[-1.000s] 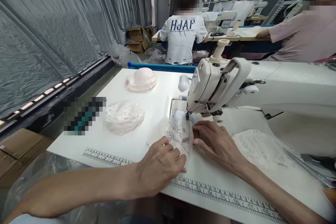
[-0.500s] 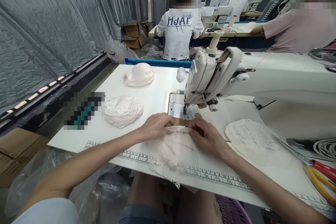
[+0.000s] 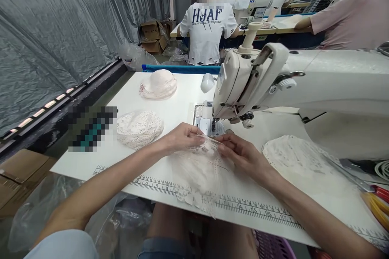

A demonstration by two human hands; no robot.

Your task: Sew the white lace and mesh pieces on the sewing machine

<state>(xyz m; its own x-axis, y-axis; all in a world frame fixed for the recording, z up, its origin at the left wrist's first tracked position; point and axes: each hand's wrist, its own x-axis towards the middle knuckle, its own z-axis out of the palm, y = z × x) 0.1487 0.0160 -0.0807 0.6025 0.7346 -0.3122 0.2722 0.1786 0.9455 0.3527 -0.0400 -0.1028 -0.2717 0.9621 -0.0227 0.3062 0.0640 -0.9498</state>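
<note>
Sheer white lace (image 3: 194, 170) at the sewing table's (image 3: 187, 89) front edge
Left hand (image 3: 183, 137) and right hand (image 3: 241, 150), slightly apart, pinch its far side just before the sewing machine (image 3: 232, 77); the lace drapes from between them toward the person, reaching that edge.

Wears a short sleeve (image 3: 62, 246) on the left, pale blue verging on white, plain and smooth, with a rounded edge near the elbow (image 3: 68, 216). Shows a bare left forearm (image 3: 115, 176) below that, slim and tapering, and a bare right forearm (image 3: 306, 206) of like build. Has a bare left hand (image 3: 183, 137) and a bare right hand (image 3: 240, 151), both slender. Wears blue shorts (image 3: 160, 249) too, denim by the look, with a hem across the left thigh (image 3: 165, 221), bare beyond it.
</note>
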